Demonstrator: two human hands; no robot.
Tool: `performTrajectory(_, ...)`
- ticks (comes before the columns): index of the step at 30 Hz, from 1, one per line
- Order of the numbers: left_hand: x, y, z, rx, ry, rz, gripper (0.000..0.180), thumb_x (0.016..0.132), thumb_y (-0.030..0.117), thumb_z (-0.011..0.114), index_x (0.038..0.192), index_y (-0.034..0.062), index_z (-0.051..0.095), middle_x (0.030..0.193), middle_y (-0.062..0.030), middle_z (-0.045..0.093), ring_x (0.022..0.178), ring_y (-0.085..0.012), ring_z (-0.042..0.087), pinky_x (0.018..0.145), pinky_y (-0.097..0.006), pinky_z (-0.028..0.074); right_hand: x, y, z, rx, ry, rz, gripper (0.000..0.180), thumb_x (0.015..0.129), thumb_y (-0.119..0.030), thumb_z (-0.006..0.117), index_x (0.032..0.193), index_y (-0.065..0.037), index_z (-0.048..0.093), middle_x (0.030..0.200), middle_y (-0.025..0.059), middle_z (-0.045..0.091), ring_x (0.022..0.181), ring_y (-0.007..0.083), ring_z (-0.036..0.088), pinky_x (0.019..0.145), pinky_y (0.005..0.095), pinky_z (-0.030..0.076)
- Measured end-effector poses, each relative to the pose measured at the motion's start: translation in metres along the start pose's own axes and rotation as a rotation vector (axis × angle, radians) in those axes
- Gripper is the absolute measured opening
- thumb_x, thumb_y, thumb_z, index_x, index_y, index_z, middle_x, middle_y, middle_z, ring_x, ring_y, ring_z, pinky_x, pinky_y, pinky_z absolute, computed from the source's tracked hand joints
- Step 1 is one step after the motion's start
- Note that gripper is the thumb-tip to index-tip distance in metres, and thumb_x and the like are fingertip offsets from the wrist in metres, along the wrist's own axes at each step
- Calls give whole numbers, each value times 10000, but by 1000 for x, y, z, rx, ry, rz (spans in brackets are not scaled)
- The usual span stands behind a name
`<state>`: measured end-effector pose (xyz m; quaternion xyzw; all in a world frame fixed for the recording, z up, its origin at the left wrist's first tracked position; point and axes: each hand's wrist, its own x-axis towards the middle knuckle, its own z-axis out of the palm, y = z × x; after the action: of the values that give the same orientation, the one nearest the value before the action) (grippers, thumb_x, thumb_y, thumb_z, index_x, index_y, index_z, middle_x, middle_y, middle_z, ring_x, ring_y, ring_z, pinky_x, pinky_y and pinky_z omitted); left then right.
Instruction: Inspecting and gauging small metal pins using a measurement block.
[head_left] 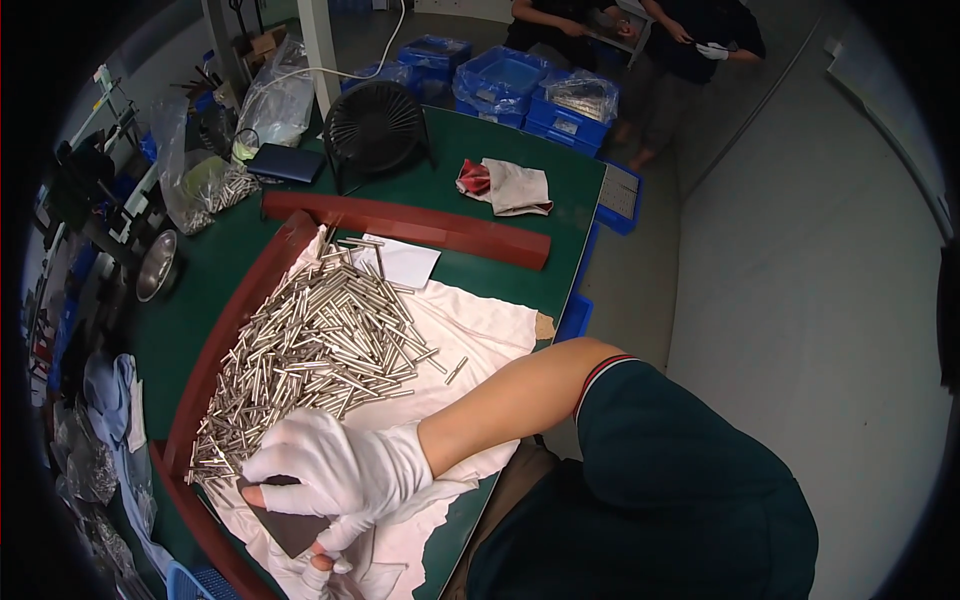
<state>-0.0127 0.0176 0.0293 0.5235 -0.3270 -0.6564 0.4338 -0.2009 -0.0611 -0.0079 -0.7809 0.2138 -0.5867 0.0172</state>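
My right hand (325, 468), in a white glove with bare fingertips, is closed on a dark brown flat piece (287, 527) with straight edges. Close to that piece's lower corner is my left hand (312, 577), also white-gloved and partly cut off by the lower edge. Its fingers look bent together, and what they hold, if anything, is hidden. Just beyond my right hand lies a big heap of short shiny metal pins (325, 335), spread on a pale pink cloth (470, 320). A few pins lie loose at the heap's right side.
Red-brown bars (420, 232) border the heap on the green table (500, 275). A black fan (375, 130), a metal bowl (157, 266), bagged parts (205, 185) and a crumpled glove (515, 187) surround it. Blue crates (500, 80) and two people stand beyond.
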Motion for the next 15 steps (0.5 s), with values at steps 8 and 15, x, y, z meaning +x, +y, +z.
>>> performTrajectory(8, -1, -3, -3, 5, 13, 6, 173, 768, 30, 640, 920, -30, 584, 830, -91, 558, 748, -185, 522, 683, -255, 440, 0, 0, -1, -14, 5, 2, 801, 521, -459, 746, 1140, 23, 586, 1060, 143, 512, 917, 316, 480, 752, 448, 390)
performTrajectory(15, 1, -4, -6, 54, 11, 15, 136, 785, 32, 614, 907, -20, 585, 823, -91, 549, 750, -179, 519, 678, -259, 433, 0, 0, 0, -31, 4, 0, 806, 512, -447, 755, 1142, 25, 582, 1064, 145, 515, 920, 317, 483, 754, 449, 391)
